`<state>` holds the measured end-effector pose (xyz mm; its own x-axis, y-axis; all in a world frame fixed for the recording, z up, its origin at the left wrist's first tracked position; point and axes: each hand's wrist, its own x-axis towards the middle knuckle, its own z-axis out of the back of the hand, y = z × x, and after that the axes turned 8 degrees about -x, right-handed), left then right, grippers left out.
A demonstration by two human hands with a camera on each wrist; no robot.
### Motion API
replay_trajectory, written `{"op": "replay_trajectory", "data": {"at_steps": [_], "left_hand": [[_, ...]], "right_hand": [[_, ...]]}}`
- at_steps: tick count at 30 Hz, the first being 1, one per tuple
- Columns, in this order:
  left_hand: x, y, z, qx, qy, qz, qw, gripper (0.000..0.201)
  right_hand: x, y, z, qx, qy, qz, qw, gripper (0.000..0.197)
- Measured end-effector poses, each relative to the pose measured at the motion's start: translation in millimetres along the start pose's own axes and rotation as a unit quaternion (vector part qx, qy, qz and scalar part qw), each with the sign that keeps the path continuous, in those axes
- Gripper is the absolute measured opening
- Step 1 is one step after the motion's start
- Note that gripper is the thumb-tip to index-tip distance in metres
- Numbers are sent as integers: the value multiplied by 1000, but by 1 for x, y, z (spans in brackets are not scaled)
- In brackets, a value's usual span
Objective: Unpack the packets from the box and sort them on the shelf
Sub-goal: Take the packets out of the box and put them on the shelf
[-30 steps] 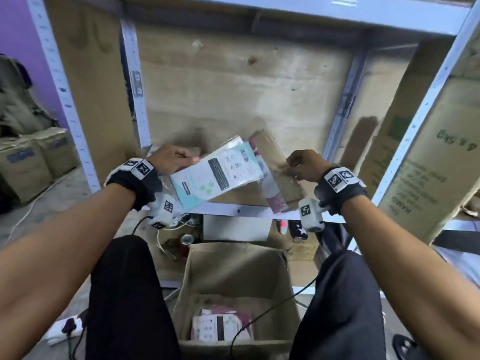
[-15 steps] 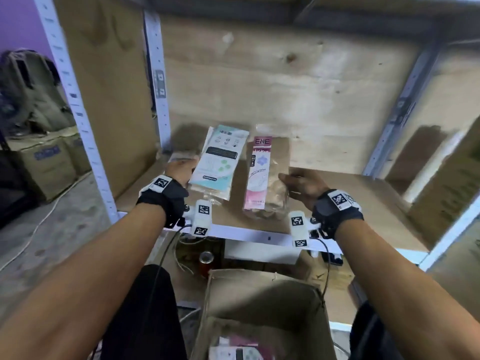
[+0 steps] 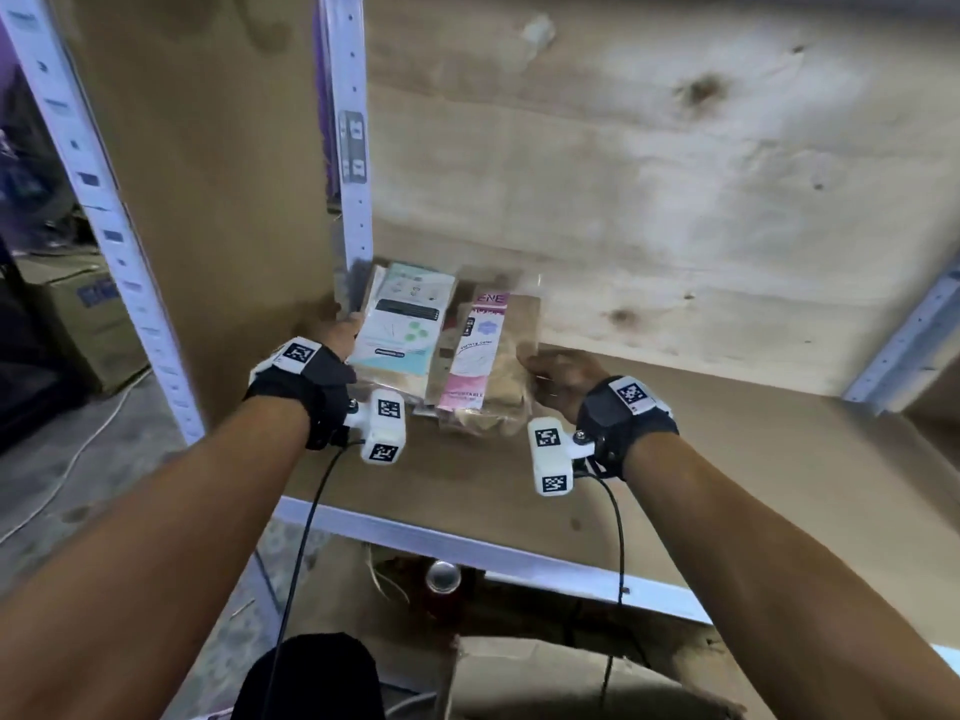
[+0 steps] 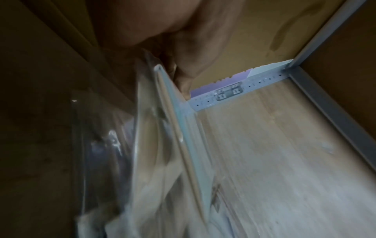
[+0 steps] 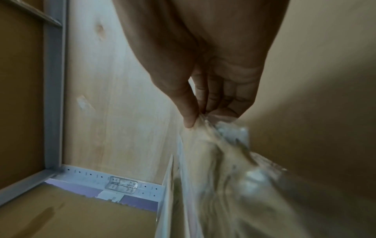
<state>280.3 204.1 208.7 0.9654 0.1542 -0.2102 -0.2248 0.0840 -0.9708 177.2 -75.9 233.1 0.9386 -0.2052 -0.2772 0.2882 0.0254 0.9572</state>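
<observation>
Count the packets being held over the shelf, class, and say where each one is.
2 show. The teal packet is on the left, gripped by the left hand; the pink packet is on the right, pinched by the right hand. More may lie hidden behind them.

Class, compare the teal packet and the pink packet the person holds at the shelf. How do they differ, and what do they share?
The teal packet has a wide teal and white card; the pink packet has a narrow pink and white strip. The left hand holds the teal packet, nearer the metal post; the right hand pinches the pink packet's edge. Both are clear plastic packets, side by side over the shelf.
</observation>
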Motion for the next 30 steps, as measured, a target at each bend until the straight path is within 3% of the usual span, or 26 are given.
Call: {"op": "replay_trajectory", "data": {"at_steps": [4, 6, 9, 11, 16, 22, 24, 27, 30], "left_hand": [[28, 3, 5, 59, -1, 3, 998, 39], [28, 0, 4, 83, -45, -20, 995, 43], [33, 3, -3, 110, -92, -20, 989, 50], [31, 4, -7, 115, -104, -34, 987, 48], [17, 3, -14, 207, -100, -58, 972, 55], [-19, -7, -3, 326, -51, -80, 940, 65], [-41, -13, 2, 338, -52, -117, 933, 57], [-77, -22, 3, 292, -38, -176, 939, 42], [-117, -24, -2, 195, 20, -238, 951, 32]], "right_hand": [[37, 7, -23, -32, -19, -22, 999, 32], [49, 8, -30, -51, -21, -47, 997, 10], [64, 5, -37, -113, -30, -62, 991, 21], [69, 2, -40, -148, -54, -38, 987, 13], [72, 1, -38, -210, -69, 6, 975, 21], [33, 11, -18, -184, -47, 34, 981, 34], [8, 16, -8, -189, -27, 45, 981, 28], [-34, 19, 6, -196, -4, 66, 978, 15], [-81, 18, 22, -199, 21, 96, 975, 4]]}}
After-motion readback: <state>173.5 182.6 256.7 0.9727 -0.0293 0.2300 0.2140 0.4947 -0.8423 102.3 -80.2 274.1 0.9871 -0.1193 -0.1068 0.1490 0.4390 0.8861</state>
